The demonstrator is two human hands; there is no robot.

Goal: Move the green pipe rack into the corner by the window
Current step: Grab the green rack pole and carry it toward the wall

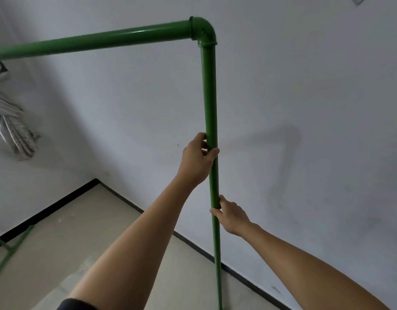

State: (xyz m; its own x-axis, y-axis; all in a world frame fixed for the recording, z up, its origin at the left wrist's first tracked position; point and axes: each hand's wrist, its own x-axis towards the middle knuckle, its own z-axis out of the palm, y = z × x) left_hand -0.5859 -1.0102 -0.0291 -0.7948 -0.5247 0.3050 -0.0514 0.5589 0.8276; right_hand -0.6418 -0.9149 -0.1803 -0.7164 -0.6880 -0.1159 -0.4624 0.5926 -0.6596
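The green pipe rack (209, 90) stands in front of me: a top bar runs in from the left to an elbow joint at the upper middle, and an upright post drops from there to the floor. My left hand (198, 158) is wrapped around the post about halfway down. My right hand (232, 214) grips the same post lower, from the right side. Part of the rack's green base (12, 247) shows low on the floor at the far left.
A white wall (305, 108) stands right behind the post, meeting another wall in a corner at the left. Black skirting (130, 203) runs along a beige floor (85, 238). A grey striped cloth (16, 130) hangs at the left edge.
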